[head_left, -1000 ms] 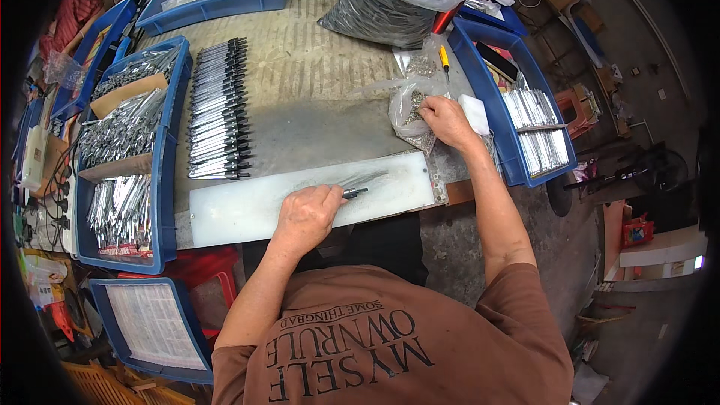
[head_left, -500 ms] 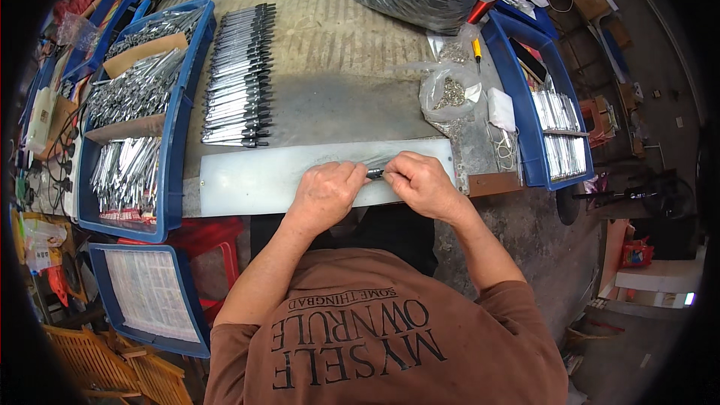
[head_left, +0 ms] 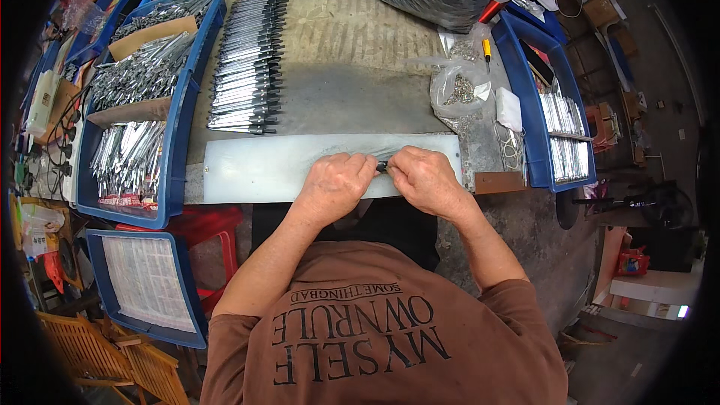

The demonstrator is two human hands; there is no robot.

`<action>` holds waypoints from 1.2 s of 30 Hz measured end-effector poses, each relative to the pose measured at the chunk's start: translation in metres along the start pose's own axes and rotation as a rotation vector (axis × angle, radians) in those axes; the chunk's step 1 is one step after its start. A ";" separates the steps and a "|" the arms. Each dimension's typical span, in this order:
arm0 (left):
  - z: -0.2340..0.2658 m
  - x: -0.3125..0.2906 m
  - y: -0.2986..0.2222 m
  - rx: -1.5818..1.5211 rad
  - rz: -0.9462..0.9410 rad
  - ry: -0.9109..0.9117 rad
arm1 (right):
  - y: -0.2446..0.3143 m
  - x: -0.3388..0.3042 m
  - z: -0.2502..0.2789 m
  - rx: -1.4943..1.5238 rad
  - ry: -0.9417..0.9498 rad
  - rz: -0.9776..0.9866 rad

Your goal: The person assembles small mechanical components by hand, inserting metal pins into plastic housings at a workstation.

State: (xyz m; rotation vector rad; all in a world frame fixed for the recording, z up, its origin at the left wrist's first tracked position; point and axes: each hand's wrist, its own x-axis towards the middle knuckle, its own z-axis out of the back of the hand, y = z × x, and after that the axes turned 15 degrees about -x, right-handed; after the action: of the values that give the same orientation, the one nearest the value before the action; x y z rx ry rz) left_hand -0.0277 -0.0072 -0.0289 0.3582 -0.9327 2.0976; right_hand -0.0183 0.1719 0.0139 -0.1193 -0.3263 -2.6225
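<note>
Over a long white board (head_left: 251, 172) at the table's near edge, my two hands meet, fingers pinched. Between them shows a small black cylindrical part (head_left: 382, 166); its ends are hidden in my fingers. My left hand (head_left: 337, 184) is closed on it from the left, and my right hand (head_left: 427, 180) grips it from the right. Beyond the board, to the left, lies a neat row of slim silver pen-like sticks with black ends (head_left: 244, 75), side by side.
At the left, a divided blue tray (head_left: 174, 172) holds many silver and dark slender parts. A bag of black pieces (head_left: 427, 0) stands at the far right. Nearer are an open bag of small metal parts (head_left: 459, 90), a yellow-handled screwdriver (head_left: 487, 49) and another blue tray (head_left: 536, 154).
The view has shifted slightly. My hands stay together over the board; less of the black part shows between them now.
</note>
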 end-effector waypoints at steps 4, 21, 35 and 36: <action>0.000 0.000 -0.001 0.017 0.007 0.007 | 0.003 0.002 0.000 -0.026 0.020 -0.018; 0.001 -0.001 0.001 -0.034 0.020 -0.020 | -0.004 0.003 -0.003 0.190 0.084 -0.215; 0.002 0.000 0.001 -0.062 0.047 -0.028 | -0.013 0.000 -0.003 0.373 0.069 -0.159; 0.002 0.001 0.001 -0.063 0.040 -0.033 | -0.012 0.000 -0.003 0.385 0.053 -0.159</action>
State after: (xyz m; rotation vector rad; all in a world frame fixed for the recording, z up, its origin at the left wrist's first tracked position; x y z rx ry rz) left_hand -0.0289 -0.0084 -0.0274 0.3451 -1.0307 2.0990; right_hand -0.0238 0.1814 0.0083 0.1103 -0.8432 -2.6552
